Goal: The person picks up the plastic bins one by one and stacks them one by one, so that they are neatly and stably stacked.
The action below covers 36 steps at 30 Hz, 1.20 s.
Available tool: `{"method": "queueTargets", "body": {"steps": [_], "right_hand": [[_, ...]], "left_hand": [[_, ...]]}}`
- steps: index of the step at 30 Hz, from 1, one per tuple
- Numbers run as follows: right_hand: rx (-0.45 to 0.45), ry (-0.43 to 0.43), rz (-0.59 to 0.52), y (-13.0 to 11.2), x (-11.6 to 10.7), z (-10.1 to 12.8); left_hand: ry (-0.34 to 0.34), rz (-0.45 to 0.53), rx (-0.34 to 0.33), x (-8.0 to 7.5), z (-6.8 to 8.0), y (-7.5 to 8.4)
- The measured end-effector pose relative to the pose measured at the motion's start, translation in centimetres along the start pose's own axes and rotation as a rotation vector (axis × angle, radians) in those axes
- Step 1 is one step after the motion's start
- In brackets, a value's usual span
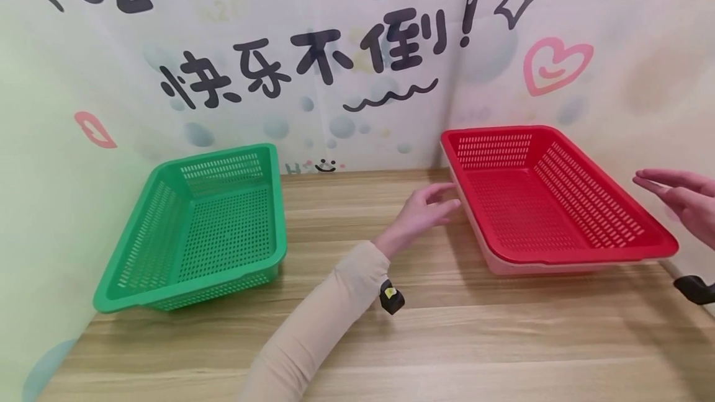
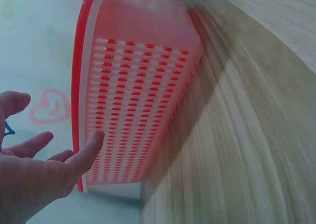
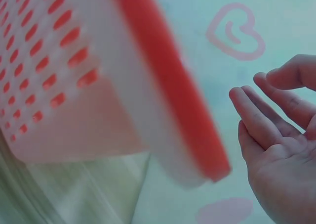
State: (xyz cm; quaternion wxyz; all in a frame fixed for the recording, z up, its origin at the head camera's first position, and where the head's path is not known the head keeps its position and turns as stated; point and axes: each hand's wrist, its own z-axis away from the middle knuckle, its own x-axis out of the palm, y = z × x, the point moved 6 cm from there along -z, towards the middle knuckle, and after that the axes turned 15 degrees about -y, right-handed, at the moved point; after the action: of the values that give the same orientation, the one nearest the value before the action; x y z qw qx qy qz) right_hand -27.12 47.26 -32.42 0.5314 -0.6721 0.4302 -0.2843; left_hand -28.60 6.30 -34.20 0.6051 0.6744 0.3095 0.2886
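Note:
A red slotted basket (image 1: 525,209) stands on the right of the wooden table. Its outside looks whitish pink, with red showing through the slots. By its left side is my left hand (image 1: 421,213), fingers spread and loosely bent, holding nothing. In the left wrist view a fingertip overlaps the basket's side (image 2: 133,100); whether it touches, I cannot tell. My right hand (image 1: 684,197) hovers beyond the basket's right rim, its fingers extended. A gap separates that hand from the red rim (image 3: 173,95) in the right wrist view.
On the left of the table (image 1: 424,352) stands a green slotted basket (image 1: 229,234). A printed wall sheet (image 1: 324,123) with dark lettering rises behind. Small black devices are on the left wrist (image 1: 391,296) and at the right wrist (image 1: 694,290).

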Motion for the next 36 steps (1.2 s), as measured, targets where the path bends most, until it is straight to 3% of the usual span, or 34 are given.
{"method": "queueTargets", "body": {"steps": [6,12,16,18,23,28,32,36], "right_hand": [[0.040,0.004,0.147,-1.2,0.9,-0.8],[0.287,0.058,0.455,-1.7,2.1,-1.4],[0.369,0.071,0.539,-2.1,3.0,-2.0],[0.320,0.079,0.489,-2.6,3.5,-2.5],[0.109,0.018,0.200,-3.7,5.2,-3.9],[0.193,0.029,0.120,-3.8,6.6,-4.6],[0.267,0.063,-0.020,-4.0,7.6,-5.2],[0.288,0.060,-0.023,-4.4,8.5,-6.1]], "left_hand": [[0.018,-0.113,-0.002,-0.8,0.5,0.3],[0.042,-0.222,-0.011,-1.7,0.9,0.8],[0.049,-0.255,-0.021,-2.4,1.4,1.1],[0.051,-0.273,-0.020,-2.9,1.8,1.3],[0.058,-0.288,-0.012,-4.1,2.5,1.4],[0.079,-0.290,-0.006,-5.3,3.0,1.7],[0.079,-0.302,0.003,-6.0,3.4,2.2],[0.085,-0.318,0.002,-6.8,3.9,2.7]]}}
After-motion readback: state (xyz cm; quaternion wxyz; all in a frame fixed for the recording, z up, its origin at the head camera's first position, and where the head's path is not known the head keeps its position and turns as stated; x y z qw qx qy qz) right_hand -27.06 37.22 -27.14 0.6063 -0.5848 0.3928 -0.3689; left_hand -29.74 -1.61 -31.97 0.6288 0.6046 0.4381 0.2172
